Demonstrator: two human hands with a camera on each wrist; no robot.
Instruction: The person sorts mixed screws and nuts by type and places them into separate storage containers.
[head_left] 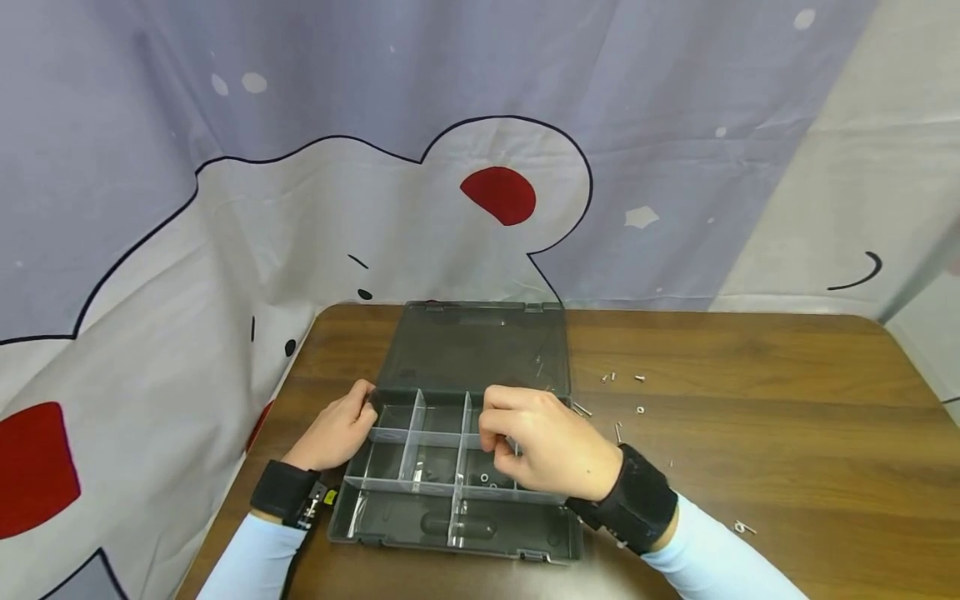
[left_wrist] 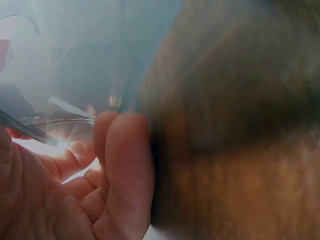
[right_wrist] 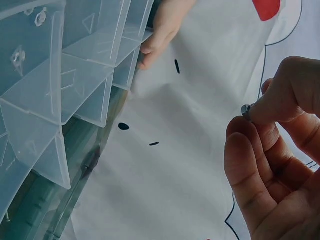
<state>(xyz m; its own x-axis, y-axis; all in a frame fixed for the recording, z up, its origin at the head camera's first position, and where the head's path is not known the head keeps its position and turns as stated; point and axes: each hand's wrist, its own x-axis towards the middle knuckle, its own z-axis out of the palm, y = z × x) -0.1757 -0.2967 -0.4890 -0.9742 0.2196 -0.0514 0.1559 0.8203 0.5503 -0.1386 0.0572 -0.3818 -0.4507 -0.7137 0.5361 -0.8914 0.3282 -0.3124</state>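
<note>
A grey translucent compartment box (head_left: 397, 521) lies on the table, its lid (head_left: 472, 346) swung back toward the curtain. Its left rim is gripped by my left hand (head_left: 333, 429), with fingers bent around the edge. Over the right-hand compartments hovers my right hand (head_left: 551, 442), hiding part of the box. Between its thumb and forefinger it pinches a small metal nut (right_wrist: 245, 111), seen in the right wrist view. A few loose nuts (head_left: 484, 477) lie in a middle compartment below that hand.
On the wooden table (head_left: 810, 400), right of the box, several screws (head_left: 618, 432) are scattered. A nut (head_left: 640, 410) lies among them. Closer to the right forearm is a screw with a nut or washer (head_left: 742, 527). A printed curtain (head_left: 660, 167) hangs behind the table.
</note>
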